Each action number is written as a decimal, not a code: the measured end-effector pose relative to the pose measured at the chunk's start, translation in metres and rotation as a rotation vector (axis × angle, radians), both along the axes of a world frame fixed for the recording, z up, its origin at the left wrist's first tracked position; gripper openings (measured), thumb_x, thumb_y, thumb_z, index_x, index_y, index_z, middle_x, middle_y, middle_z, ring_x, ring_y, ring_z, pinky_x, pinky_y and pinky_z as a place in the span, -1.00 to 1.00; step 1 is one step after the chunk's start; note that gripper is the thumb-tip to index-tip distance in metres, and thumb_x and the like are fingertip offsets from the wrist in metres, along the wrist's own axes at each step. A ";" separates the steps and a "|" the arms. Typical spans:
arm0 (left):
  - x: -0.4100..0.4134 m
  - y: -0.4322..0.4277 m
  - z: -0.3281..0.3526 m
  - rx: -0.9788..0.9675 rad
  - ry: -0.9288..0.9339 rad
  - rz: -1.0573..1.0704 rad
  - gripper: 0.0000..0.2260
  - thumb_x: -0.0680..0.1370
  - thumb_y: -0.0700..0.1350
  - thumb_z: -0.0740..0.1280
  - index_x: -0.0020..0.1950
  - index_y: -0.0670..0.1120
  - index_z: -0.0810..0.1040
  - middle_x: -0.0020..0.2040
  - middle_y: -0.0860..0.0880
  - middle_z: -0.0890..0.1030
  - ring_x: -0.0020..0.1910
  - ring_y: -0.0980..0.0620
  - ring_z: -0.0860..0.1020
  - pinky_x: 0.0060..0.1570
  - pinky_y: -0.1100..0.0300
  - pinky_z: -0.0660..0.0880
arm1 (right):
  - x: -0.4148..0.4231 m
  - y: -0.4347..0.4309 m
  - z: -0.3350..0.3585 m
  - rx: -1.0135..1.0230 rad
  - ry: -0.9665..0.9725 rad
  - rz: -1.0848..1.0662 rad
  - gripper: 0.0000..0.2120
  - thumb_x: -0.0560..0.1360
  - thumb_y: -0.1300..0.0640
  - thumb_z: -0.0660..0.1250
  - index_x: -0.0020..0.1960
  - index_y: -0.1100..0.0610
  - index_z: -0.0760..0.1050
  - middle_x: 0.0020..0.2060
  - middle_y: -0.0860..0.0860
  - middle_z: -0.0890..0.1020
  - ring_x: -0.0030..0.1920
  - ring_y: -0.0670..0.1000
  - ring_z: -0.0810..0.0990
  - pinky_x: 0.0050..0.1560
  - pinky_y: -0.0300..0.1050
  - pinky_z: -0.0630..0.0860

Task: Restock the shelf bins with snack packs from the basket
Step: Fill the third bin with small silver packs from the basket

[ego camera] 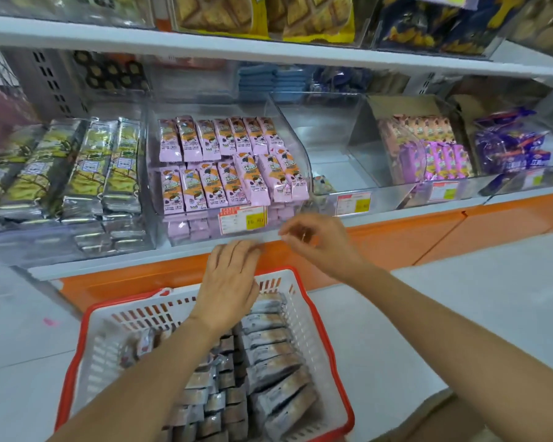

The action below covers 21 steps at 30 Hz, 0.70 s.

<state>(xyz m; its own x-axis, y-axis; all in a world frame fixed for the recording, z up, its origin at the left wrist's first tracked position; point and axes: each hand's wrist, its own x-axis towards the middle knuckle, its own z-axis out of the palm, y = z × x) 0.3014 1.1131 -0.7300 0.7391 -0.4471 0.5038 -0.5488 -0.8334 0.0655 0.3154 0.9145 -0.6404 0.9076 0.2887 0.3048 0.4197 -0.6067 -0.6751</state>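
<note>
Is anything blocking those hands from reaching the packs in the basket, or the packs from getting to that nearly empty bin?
Nothing visible does. The basket is open-topped and its snack packs lie uncovered right under the left hand. The near-empty bin is open on top, behind only a low clear front wall.

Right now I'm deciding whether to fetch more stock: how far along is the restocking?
Done: the pink-pack bin looks full. In hand: nothing clearly; the left hand is flat above the basket, the right hand blurred. Left: many basket packs, and a nearly empty bin.
</note>
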 end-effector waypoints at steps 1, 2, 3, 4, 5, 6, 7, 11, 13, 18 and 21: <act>-0.003 0.009 -0.010 0.027 0.054 0.012 -0.59 0.43 -0.12 0.31 0.27 -0.18 0.49 0.21 -0.15 0.47 0.21 -0.17 0.41 0.24 -0.08 0.30 | -0.007 0.007 -0.019 -0.016 0.054 0.001 -0.92 0.48 0.23 0.40 -0.06 0.09 0.63 -0.25 -0.10 0.62 -0.26 -0.17 0.55 -0.21 -0.39 0.42; -0.005 0.018 -0.019 0.061 0.121 0.025 -0.56 0.42 -0.10 0.37 0.27 -0.18 0.49 0.21 -0.15 0.48 0.21 -0.18 0.42 0.24 -0.08 0.31 | -0.013 0.014 -0.038 -0.040 0.111 -0.003 -0.92 0.48 0.22 0.41 -0.05 0.09 0.63 -0.24 -0.10 0.63 -0.25 -0.16 0.56 -0.20 -0.38 0.43; -0.007 0.027 -0.028 0.095 0.190 0.042 -0.53 0.41 -0.09 0.40 0.29 -0.17 0.49 0.22 -0.14 0.49 0.23 -0.18 0.43 0.25 -0.10 0.32 | -0.019 0.020 -0.058 -0.071 0.166 -0.009 -0.92 0.48 0.21 0.42 -0.04 0.09 0.63 -0.23 -0.09 0.64 -0.24 -0.15 0.56 -0.19 -0.34 0.45; -0.009 0.035 -0.037 0.126 0.259 0.063 -0.51 0.41 -0.07 0.42 0.32 -0.16 0.49 0.23 -0.13 0.50 0.24 -0.18 0.44 0.27 -0.11 0.34 | -0.023 0.025 -0.078 -0.108 0.218 -0.012 -0.91 0.49 0.20 0.41 -0.02 0.09 0.63 -0.21 -0.08 0.64 -0.22 -0.14 0.57 -0.16 -0.28 0.48; -0.011 0.043 -0.046 0.166 0.320 0.096 -0.47 0.39 -0.07 0.45 0.34 -0.16 0.49 0.24 -0.13 0.51 0.25 -0.18 0.45 0.27 -0.13 0.37 | -0.027 0.029 -0.097 -0.149 0.266 -0.012 -0.90 0.50 0.19 0.40 0.01 0.09 0.62 -0.18 -0.06 0.64 -0.19 -0.13 0.56 -0.12 -0.21 0.51; -0.012 0.049 -0.055 0.212 0.373 0.135 -0.42 0.36 -0.06 0.49 0.36 -0.17 0.49 0.25 -0.14 0.53 0.25 -0.19 0.47 0.27 -0.15 0.40 | -0.030 0.034 -0.114 -0.197 0.309 -0.013 -0.87 0.50 0.18 0.38 0.05 0.10 0.61 -0.14 -0.04 0.64 -0.15 -0.10 0.57 -0.07 -0.15 0.53; -0.013 0.055 -0.064 0.247 0.423 0.168 -0.36 0.34 -0.05 0.53 0.38 -0.19 0.49 0.26 -0.16 0.54 0.26 -0.20 0.48 0.28 -0.17 0.41 | -0.032 0.038 -0.130 -0.249 0.352 -0.018 -0.84 0.52 0.17 0.36 0.09 0.10 0.59 -0.07 -0.01 0.64 -0.10 -0.07 0.58 0.00 -0.10 0.54; -0.014 0.074 -0.087 0.312 0.550 0.199 -0.28 0.52 0.05 0.39 0.56 -0.21 0.20 0.54 -0.21 0.28 0.53 -0.21 0.23 0.51 -0.16 0.09 | -0.034 0.053 -0.172 -0.405 0.453 -0.045 -0.74 0.55 0.12 0.33 0.24 0.08 0.53 0.21 0.02 0.57 0.17 0.02 0.55 0.21 -0.10 0.47; -0.013 0.079 -0.098 0.319 0.538 0.197 -0.20 0.39 0.03 0.53 0.51 -0.24 0.31 0.48 -0.22 0.38 0.46 -0.23 0.35 0.45 -0.21 0.19 | -0.030 0.058 -0.188 -0.448 0.465 -0.051 -0.69 0.56 0.11 0.33 0.29 0.06 0.50 0.26 0.00 0.56 0.19 0.03 0.55 0.15 -0.10 0.50; -0.009 0.083 -0.117 0.249 0.480 0.184 -0.21 0.27 -0.07 0.57 0.44 -0.25 0.43 0.37 -0.22 0.50 0.36 -0.26 0.47 0.39 -0.19 0.12 | -0.019 0.068 -0.228 -0.699 0.534 -0.015 -0.55 0.54 0.10 0.33 0.40 0.09 0.36 0.34 0.07 0.44 0.27 0.14 0.47 0.17 0.06 0.52; -0.009 0.084 -0.119 0.247 0.479 0.181 -0.22 0.29 -0.07 0.55 0.47 -0.24 0.40 0.40 -0.21 0.48 0.38 -0.25 0.45 0.39 -0.20 0.10 | -0.017 0.073 -0.245 -0.855 0.476 0.013 -0.53 0.51 0.14 0.35 0.39 0.09 0.35 0.33 0.07 0.37 0.34 0.14 0.36 0.19 0.10 0.51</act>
<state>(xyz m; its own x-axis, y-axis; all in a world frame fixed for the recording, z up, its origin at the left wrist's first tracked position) 0.2921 1.1972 -0.8492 0.9352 -0.3539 -0.0102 -0.3526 -0.9337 0.0628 0.2984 0.9879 -0.8856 0.8768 0.2528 -0.4090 0.2275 -0.9675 -0.1102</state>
